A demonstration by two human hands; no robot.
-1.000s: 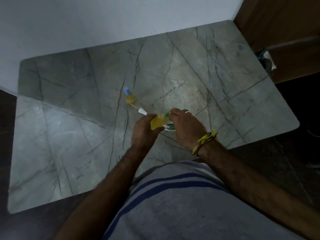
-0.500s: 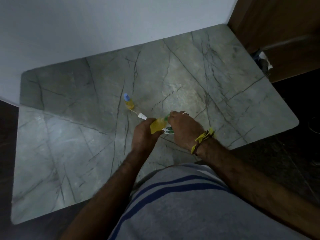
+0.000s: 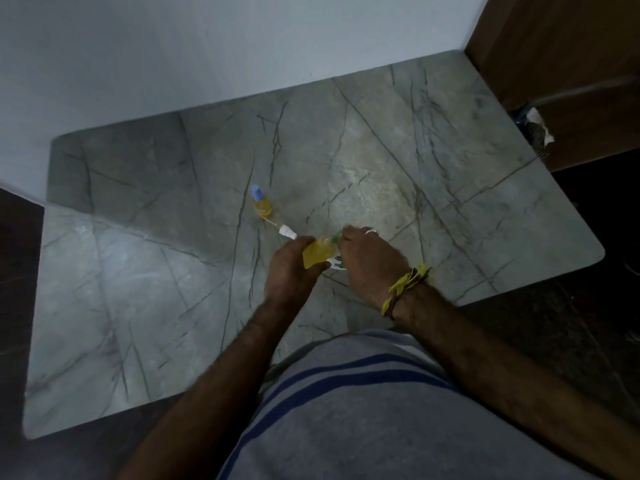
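Step in hand: opening the pouch (image 3: 316,255) at its green tip (image 3: 336,236).

**Position of parts**
- The pouch is yellow and soft. It is held just above the table (image 3: 450,188), near its near edge and in front of the person.
- The left hand (image 3: 289,271) wraps the pouch body, with fingers curled round it and the thumb on the top face.
- The right hand (image 3: 370,261) pinches the pouch at the green tip with curled fingertips. Whether the tip is a cap or a tear corner cannot be told.
- A small bottle (image 3: 260,202) with a blue cap stands upright, far and left of the hands, apart from them.
- A white nozzle (image 3: 287,232) lies on the table between the bottle and the left hand, with a thin tube running towards the bottle.

**Procedure**
1. Hold the tip higher than the body, so that liquid sits away from the opening.
2. Grip the body lightly. A hard squeeze will likely force liquid out as the seal gives.
3. Apply the opening force with the right hand only. Use the left hand as a fixed support.
4. Work over the table, clear of the nozzle, so that drips miss it.

**Caution**
The bottle is light and narrow. A stray wrist could tip it.
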